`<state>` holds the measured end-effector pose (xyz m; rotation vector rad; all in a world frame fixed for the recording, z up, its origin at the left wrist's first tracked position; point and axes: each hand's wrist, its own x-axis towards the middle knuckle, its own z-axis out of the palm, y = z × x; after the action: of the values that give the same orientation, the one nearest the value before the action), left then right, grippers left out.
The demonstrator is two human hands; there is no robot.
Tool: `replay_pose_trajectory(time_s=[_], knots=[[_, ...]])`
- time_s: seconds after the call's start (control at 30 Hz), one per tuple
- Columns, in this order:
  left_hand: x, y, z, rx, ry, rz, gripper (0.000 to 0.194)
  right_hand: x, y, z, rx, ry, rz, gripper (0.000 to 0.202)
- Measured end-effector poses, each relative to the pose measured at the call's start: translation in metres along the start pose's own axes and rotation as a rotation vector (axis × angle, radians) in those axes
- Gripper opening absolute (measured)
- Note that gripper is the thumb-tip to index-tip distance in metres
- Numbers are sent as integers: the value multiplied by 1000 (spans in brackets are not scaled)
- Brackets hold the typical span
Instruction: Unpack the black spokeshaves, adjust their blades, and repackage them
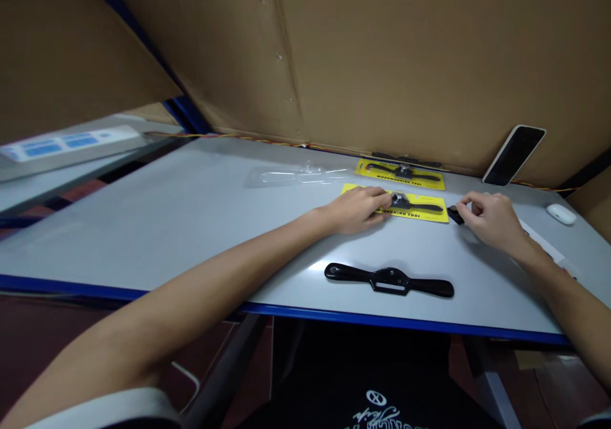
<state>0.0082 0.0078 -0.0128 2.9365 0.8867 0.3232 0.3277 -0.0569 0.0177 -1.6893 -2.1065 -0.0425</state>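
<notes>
My left hand [361, 209] lies over the left part of a yellow "woodworking tool" card [432, 216], its fingers loosely stretched across it beside the spokeshave shown there. In my right hand [491, 219], thumb and fingers pinch a small dark flat piece [456, 215], just off the card's right end. The piece's kind is unclear, since the fingers partly cover it. Nearer the front edge a black spokeshave body [391, 279] with two handles lies flat, apart from both hands.
Behind sits a second yellow card [400, 173] with a spokeshave on it. Clear plastic packaging [305, 175] lies to its left. A phone [514, 155] leans at the back right, near a white mouse-like object [561, 214]. Brown panels [429, 53] enclose the table's back.
</notes>
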Motion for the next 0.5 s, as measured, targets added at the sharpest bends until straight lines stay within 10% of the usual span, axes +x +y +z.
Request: replay_pose_trajectory(time_s=[0.5], knots=[[-2,-25,-5,55,117,-114,46,-7,4,4,-290,-293,-153,44]])
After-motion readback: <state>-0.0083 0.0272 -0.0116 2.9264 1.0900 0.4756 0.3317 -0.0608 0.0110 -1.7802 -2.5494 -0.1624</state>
